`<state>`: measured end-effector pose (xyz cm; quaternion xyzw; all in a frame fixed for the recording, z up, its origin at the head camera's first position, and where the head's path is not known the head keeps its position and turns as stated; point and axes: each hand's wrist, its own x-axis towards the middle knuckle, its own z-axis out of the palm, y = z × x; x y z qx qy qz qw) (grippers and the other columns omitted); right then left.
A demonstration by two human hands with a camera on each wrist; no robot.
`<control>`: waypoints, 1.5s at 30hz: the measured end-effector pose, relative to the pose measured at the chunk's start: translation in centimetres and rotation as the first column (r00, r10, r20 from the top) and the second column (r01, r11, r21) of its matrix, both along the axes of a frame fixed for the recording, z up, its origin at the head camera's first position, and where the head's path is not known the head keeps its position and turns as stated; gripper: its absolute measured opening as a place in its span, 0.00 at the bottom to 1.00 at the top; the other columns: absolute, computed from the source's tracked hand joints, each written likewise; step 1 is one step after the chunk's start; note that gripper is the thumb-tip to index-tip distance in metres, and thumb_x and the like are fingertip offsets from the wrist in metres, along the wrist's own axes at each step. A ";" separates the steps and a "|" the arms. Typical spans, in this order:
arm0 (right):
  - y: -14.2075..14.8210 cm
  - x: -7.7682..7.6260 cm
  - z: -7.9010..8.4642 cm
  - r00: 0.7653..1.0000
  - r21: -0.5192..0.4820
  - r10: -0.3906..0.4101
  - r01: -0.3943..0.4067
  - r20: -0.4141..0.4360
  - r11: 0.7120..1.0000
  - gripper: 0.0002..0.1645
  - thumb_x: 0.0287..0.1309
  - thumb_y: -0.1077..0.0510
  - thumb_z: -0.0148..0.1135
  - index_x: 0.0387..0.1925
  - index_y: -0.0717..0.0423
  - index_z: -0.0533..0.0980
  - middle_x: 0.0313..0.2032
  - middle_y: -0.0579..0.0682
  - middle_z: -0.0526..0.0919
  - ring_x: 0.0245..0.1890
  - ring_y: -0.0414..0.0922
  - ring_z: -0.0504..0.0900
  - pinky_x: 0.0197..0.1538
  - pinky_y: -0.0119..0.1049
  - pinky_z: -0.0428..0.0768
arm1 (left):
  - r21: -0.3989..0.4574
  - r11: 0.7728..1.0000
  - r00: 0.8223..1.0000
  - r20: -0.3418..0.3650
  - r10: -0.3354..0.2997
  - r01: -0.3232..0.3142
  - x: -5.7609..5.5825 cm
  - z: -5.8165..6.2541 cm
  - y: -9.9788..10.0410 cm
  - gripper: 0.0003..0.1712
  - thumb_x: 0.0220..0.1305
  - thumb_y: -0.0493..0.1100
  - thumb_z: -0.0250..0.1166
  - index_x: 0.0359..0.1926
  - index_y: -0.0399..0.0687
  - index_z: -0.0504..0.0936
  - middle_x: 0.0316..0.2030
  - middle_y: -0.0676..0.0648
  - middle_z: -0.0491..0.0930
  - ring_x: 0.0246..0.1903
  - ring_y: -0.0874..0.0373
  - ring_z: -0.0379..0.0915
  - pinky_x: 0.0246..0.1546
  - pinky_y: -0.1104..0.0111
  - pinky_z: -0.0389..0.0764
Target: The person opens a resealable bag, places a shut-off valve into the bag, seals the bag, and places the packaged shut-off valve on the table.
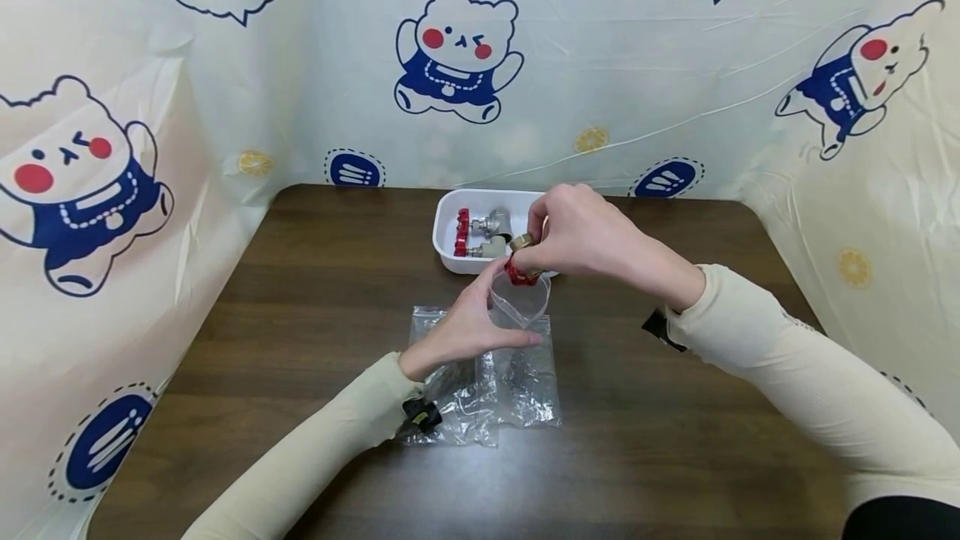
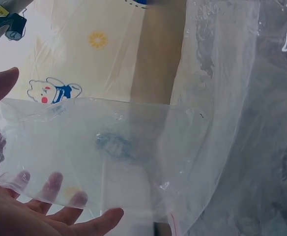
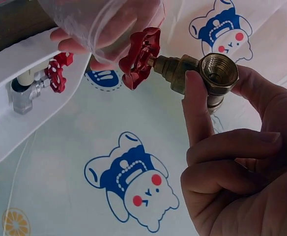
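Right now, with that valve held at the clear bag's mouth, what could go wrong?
The brass valve might slip, since the right grip only pinches its body. Its red handwheel, sticking out at the mouth of the clear bag, could snag on the soft film. And the bag might fold shut or sag under the valve's weight if the left grip, spread at its mouth, shifts.

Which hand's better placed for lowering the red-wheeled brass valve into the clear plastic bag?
Likely the right hand: it pinches the valve by the mouth of the bag, which the left hand touches.
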<state>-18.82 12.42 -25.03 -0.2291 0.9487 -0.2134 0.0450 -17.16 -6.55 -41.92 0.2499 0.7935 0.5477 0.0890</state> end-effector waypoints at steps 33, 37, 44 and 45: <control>-1.7 -0.3 -3.9 0.997 0.109 0.010 -0.019 0.076 0.994 0.20 0.42 0.50 0.74 0.10 0.46 0.71 0.11 0.38 0.64 0.17 0.39 0.64 0.22 0.35 0.61 | 0.020 0.997 0.997 0.034 0.074 -0.075 0.2 -0.5 0.3 0.62 0.46 0.51 0.86 0.78 0.56 0.60 0.71 0.50 0.69 0.64 0.56 0.70 0.69 0.52 0.67; -1.9 -0.5 -4.4 0.996 0.111 0.030 -0.039 0.082 0.993 0.22 0.43 0.50 0.75 0.09 0.46 0.69 0.10 0.38 0.62 0.16 0.38 0.63 0.22 0.35 0.60 | 0.053 0.997 0.998 0.022 0.054 -0.055 0.1 -0.6 0.4 0.62 0.46 0.49 0.87 0.78 0.58 0.61 0.69 0.52 0.71 0.57 0.57 0.77 0.67 0.54 0.69; -2.1 -0.9 -5.1 0.992 0.106 0.067 -0.078 0.103 0.991 0.26 0.46 0.52 0.75 0.08 0.46 0.66 0.10 0.37 0.58 0.15 0.37 0.59 0.21 0.34 0.56 | 0.076 0.996 0.999 0.011 0.038 -0.039 -0.2 -0.5 0.3 0.62 0.46 0.46 0.87 0.78 0.55 0.60 0.73 0.52 0.67 0.48 0.59 0.83 0.63 0.57 0.74; -2.2 -1.0 -5.2 0.992 0.109 0.068 -0.080 0.108 0.991 0.26 0.46 0.52 0.74 0.08 0.46 0.65 0.10 0.37 0.57 0.15 0.37 0.58 0.21 0.34 0.56 | 0.074 0.996 0.999 0.011 0.039 -0.040 -0.2 -0.4 0.3 0.62 0.47 0.47 0.87 0.78 0.54 0.60 0.73 0.51 0.67 0.48 0.58 0.83 0.63 0.57 0.74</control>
